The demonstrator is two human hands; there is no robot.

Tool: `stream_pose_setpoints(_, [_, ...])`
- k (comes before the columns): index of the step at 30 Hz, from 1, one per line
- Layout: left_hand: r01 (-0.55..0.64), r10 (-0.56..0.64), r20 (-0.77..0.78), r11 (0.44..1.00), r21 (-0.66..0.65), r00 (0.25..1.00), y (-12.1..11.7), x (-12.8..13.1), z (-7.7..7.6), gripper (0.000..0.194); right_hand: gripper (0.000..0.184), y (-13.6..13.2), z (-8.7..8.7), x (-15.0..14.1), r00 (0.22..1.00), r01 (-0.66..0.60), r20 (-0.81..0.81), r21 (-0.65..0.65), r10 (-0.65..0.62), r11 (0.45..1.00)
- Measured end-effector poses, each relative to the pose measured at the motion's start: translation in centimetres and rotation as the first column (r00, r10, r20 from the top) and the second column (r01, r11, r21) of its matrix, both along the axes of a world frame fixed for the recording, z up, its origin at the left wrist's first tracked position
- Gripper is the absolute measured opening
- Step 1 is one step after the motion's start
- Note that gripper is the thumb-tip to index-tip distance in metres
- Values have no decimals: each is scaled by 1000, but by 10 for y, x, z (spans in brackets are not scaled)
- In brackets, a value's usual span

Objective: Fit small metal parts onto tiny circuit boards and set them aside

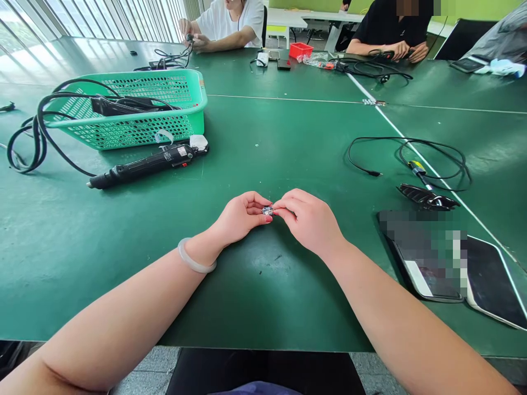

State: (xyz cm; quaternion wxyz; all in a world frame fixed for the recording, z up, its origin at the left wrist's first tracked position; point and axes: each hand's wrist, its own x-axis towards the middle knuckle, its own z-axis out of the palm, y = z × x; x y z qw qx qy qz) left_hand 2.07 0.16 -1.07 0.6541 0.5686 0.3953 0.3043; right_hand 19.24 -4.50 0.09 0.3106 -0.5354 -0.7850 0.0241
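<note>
A small silvery metal part [267,210] sits between my two hands, just above the green table [255,148]. My left hand [241,218] pinches it from the left between thumb and fingers. From the other side, the fingertips of my right hand [309,219] are pinched together at its right end. Whether a second tiny piece is in the right fingers is too small to tell. My fingers cover much of the part, so its exact kind does not show.
Left stand a green basket [144,134] holding a black cabled device [123,105] and a black electric screwdriver [144,164]. On the right lie a looped cable [448,145], a black clip [428,197] and two phones [436,274] [494,280]. People [230,24] sit across the table.
</note>
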Motion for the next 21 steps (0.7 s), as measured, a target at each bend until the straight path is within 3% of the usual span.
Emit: stream_pose_setpoints(21, [1, -1, 0, 1000, -8, 1000, 0, 0, 1, 25, 19, 0, 0, -2, 999, 11, 39, 18, -12, 1000])
